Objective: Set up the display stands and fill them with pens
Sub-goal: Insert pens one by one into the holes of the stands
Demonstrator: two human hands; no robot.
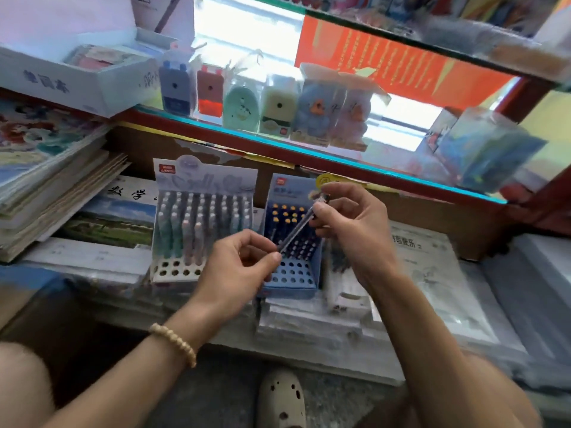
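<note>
Nearest the viewer, in front of the blue display stand [290, 273], the left hand [238, 273] and right hand [349, 223] share one slim pen [298, 225], held slanting in the air just above that stand's holes. The left fingers [272, 257] pinch its lower tip; the right fingers [321, 211] pinch the shaft near its upper, darker end, the remaining fingers curled loosely. The pen looks light, stiff and smooth, so it would probably slip under a loose pinch; a hold near the middle of the barrel, or close above the tip, should steer it best into a hole. The blue display stand rests on wrapped stacks of paper goods; its front rows of holes stand vacant, while its back rows hold pens with yellow tops. Just left of it stands a white display stand [200, 230], mostly filled with pastel pens, its front holes vacant. Beyond and above it, a shelf [278, 143] carries boxed pencil sharpeners [272, 103].
</note>
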